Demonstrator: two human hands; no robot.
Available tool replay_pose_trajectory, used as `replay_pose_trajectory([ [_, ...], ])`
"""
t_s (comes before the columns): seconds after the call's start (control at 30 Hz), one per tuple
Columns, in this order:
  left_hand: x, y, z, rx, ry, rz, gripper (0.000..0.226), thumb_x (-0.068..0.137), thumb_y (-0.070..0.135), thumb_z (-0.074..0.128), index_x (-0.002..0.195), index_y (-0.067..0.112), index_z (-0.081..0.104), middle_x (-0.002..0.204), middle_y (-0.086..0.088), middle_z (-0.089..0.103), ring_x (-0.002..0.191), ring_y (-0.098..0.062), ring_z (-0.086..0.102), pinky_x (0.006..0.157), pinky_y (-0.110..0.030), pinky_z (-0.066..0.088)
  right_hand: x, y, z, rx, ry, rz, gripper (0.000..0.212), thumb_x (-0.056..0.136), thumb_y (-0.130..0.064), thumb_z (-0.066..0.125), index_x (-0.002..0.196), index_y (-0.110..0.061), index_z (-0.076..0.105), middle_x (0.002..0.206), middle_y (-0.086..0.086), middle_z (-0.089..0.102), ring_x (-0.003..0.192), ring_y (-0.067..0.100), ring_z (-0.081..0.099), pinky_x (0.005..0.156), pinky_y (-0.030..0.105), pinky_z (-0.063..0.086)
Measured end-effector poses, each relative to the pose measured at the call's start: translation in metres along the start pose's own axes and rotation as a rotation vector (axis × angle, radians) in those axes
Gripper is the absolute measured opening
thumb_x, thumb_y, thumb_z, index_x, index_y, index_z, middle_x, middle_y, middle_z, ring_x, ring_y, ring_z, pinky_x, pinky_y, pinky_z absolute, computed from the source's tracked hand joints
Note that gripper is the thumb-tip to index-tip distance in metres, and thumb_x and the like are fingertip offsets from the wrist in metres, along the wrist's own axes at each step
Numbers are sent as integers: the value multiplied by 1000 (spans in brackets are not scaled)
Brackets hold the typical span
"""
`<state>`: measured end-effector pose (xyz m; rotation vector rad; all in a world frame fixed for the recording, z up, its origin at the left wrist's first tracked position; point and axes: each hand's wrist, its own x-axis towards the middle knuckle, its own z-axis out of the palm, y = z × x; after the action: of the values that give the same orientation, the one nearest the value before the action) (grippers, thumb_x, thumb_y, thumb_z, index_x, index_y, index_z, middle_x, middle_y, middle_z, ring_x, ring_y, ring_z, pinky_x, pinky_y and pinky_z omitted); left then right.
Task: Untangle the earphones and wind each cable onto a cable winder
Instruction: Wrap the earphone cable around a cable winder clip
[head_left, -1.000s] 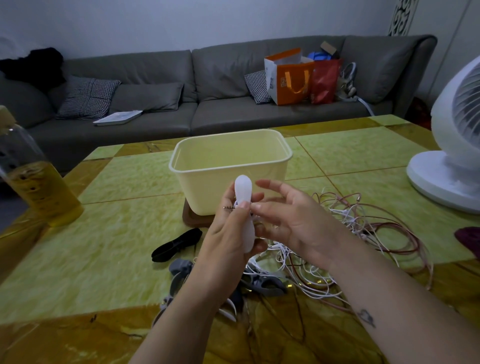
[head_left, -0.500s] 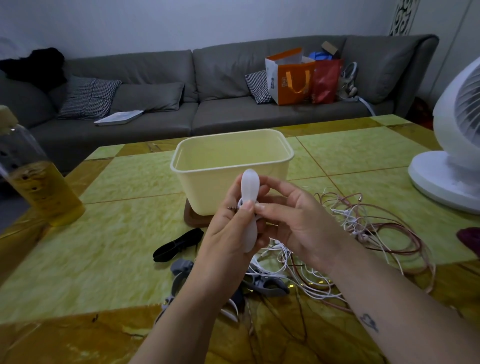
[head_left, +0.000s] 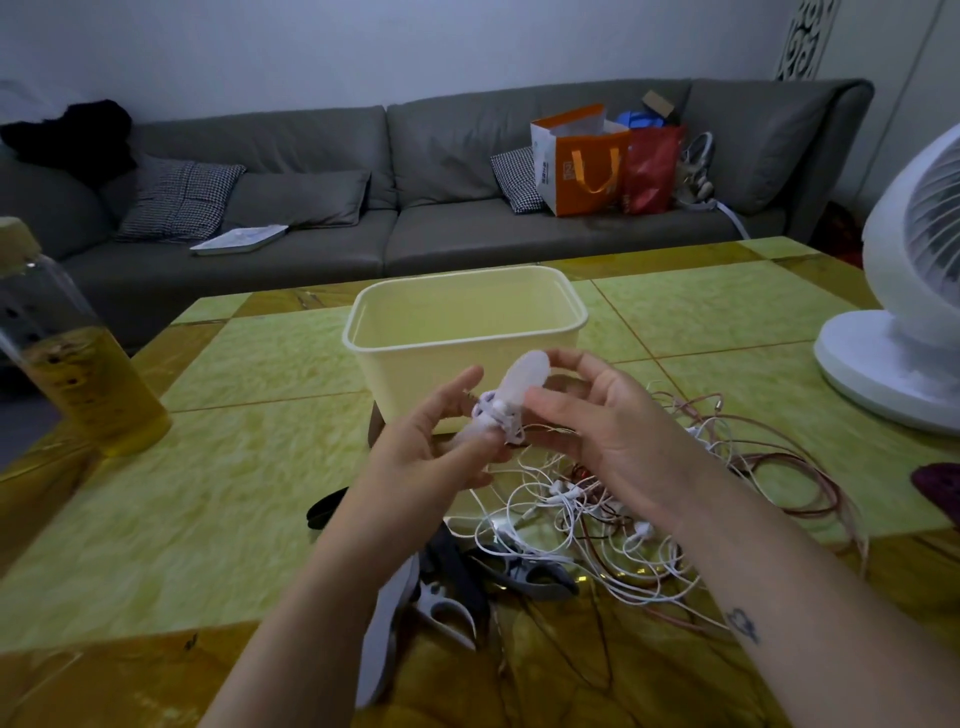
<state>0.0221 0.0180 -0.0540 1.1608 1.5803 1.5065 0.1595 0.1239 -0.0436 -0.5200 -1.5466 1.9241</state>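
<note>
My left hand (head_left: 441, 447) grips the lower end of a white cable winder (head_left: 519, 387), which tilts up to the right in front of the tub. White earphone cable (head_left: 493, 413) is wrapped round its middle. My right hand (head_left: 608, 431) holds the winder's upper end between thumb and fingertips. A tangle of white and reddish-brown earphone cables (head_left: 623, 499) lies on the table under my right hand. Spare winders lie below my hands: a black one (head_left: 327, 509) and several grey ones (head_left: 519, 571).
A pale yellow plastic tub (head_left: 467, 317) stands on the green and amber table (head_left: 260, 499) just behind my hands. A bottle of yellow liquid (head_left: 78, 374) is at the left edge, a white fan (head_left: 904, 322) at the right. A grey sofa is beyond.
The winder has tipped from upright to leaning right, and more white cable shows round its middle. My right hand moved up to the winder's top end.
</note>
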Motion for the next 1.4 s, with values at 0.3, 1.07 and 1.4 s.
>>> replay_pose_trajectory([
  [0.3, 19, 3, -9, 237, 355, 132, 43, 93, 29, 58, 135, 33, 48, 129, 5, 57, 97, -4, 63, 70, -14, 47, 20, -10, 9, -617, 335, -411, 11, 85, -23, 67, 85, -20, 56, 73, -1, 58, 57, 4, 45, 50, 16, 40],
  [1.07, 7, -17, -32, 782, -49, -29, 34, 95, 20, 58, 129, 26, 56, 122, 11, 60, 105, -3, 56, 89, -21, 45, 1, 16, -5, -1114, 32, -92, 21, 93, -24, 59, 112, -26, 67, 82, -24, 58, 65, -14, 54, 55, 6, 42],
  [1.4, -23, -18, -40, 1106, -219, -208, 29, 87, 36, 68, 114, 30, 59, 109, 9, 55, 92, -6, 54, 77, -22, 48, -23, 34, 1, -1235, -244, -14, 12, 89, -27, 66, 99, -29, 72, 81, -23, 59, 73, -8, 54, 63, 11, 39],
])
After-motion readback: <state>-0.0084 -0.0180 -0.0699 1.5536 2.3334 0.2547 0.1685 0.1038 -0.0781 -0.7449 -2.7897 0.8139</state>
